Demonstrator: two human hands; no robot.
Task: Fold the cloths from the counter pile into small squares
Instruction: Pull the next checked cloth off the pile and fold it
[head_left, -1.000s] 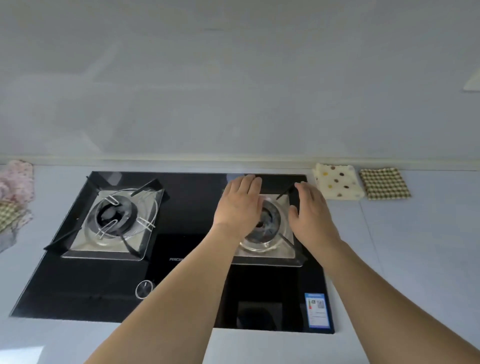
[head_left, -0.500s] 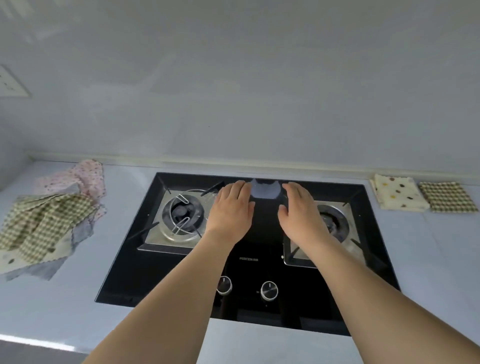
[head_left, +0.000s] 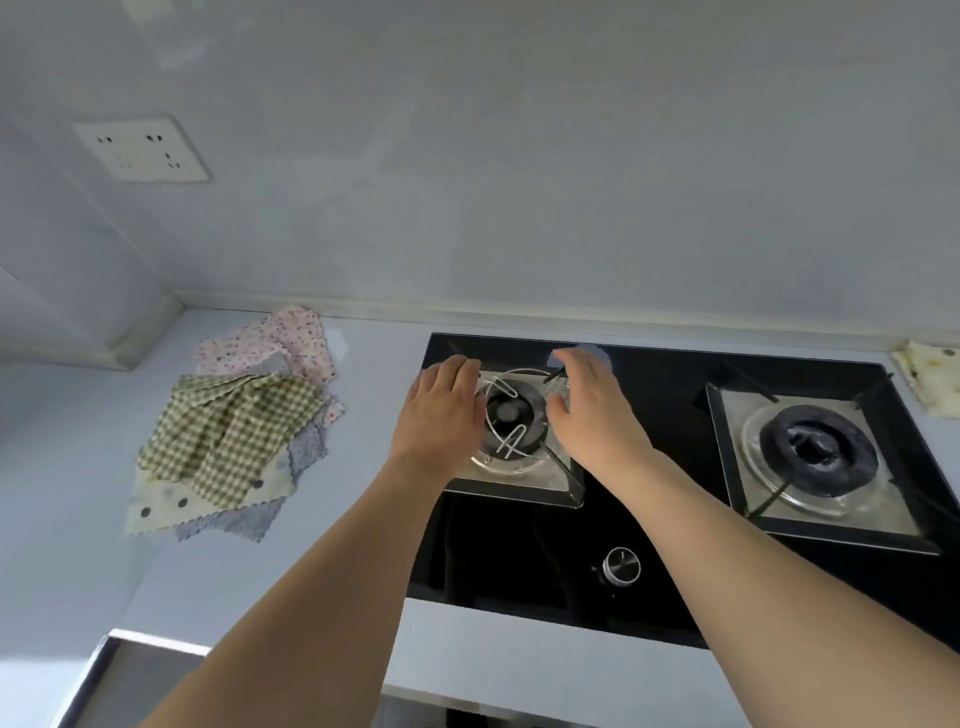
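Both hands now hover over the left burner (head_left: 511, 415) of the hob (head_left: 675, 561). Half a second ago they sat over the hob's middle, and a second ago over the right burner (head_left: 818, 452), so view and hands have swung steadily leftward.

Left hand (head_left: 441, 415): fingers straight and relaxed, palm down, holding nothing. Right hand (head_left: 587, 410): fingers loosely bent, thumb apart. The two are near each other but not touching, with the burner showing between them.

A small pale grey patch (head_left: 589, 356) shows just past the right fingertips. Half a second ago a similar grey shape sat between the two hands. Cannot tell whether it is a folded cloth or a reflection, nor whether the fingers touch it.

The pile (head_left: 234, 431) is now fully in view on the worktop (head_left: 78, 467), left of the hob and well apart from the hands: green check cloth on top, pink floral behind, grey and spotted cream beneath, all loose and unfolded. A second ago only its edge showed.

One folded dotted square (head_left: 930, 376) lies at the far right edge; the folded check square beside it has passed out of frame.

Reading: one fold cycle looks finished and the hands are heading back for the next cloth. Two squares done, several cloths left. Next reach likely goes to the check cloth on top.
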